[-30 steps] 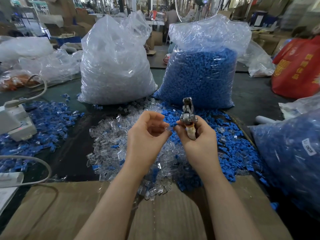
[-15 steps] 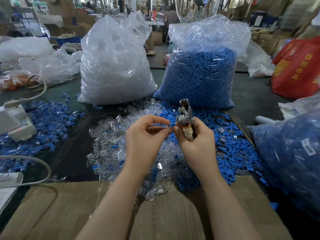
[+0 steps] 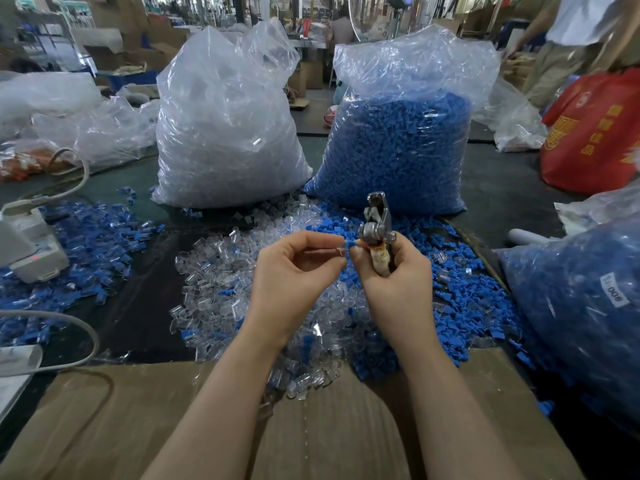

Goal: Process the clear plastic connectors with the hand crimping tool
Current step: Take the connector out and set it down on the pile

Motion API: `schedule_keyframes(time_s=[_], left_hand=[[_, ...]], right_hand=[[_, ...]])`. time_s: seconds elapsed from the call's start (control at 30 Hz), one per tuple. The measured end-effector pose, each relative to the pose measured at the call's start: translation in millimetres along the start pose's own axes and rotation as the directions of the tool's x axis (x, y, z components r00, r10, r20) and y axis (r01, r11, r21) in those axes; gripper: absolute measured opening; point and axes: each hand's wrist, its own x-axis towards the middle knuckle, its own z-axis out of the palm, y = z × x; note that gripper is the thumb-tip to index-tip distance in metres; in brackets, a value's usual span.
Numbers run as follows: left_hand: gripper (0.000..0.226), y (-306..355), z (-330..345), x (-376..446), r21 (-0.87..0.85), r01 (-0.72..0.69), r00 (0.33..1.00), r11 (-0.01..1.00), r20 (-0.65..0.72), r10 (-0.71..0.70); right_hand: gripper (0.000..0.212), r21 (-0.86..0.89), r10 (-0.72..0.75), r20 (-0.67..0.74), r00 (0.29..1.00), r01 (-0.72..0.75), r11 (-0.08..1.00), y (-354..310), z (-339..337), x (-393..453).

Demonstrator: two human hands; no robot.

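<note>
I can read little here. A small white label (image 3: pixel 614 290) on the clear bag of blue parts (image 3: pixel 585 327) at my right shows "800", seen turned sideways. The red bag (image 3: pixel 595 133) further back on the right carries yellow printed characters, but I cannot make them out.
</note>
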Motion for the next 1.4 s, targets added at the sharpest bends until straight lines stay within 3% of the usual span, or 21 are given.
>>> schedule_keyframes(time_s=[0.3, 0.47, 1.03, 1.23, 1.4], left_hand=[[0.023, 0, -4, 1, -0.006, -0.001, 0.999, 1.0, -0.038, 0.001], [0.019, 1, -4, 1, 0.011, 0.02, 1.0, 1.0, 0.011, -0.02], [0.021, -1, -3, 1, -0.036, 0.066, 0.998, 0.997, -0.014, -0.067], [0.02, -3, -3, 2, -0.105, 0.079, 0.995, 0.991, -0.059, -0.086], [0.021, -5, -4, 4, -0.16, 0.072, 0.991, 0.984, -0.098, -0.089]], right_hand=[[0.022, 0.06, -0.051, 0.106, 0.993, 0.045, 0.997, -5, 0, -2], [0.025, 0.07, -0.068, 0.097, 0.993, 0.062, 0.996, -5, -2, -2], [0.021, -0.007, -0.015, 0.089, 0.996, 0.016, 1.0, -2, -2, -1], [0.005, -0.052, -0.008, 0.135, 0.991, 0.015, 0.999, -1, -5, -1], [0.019, -0.119, 0.037, 0.106, 0.994, -0.025, 0.993, -1, -15, 3]])
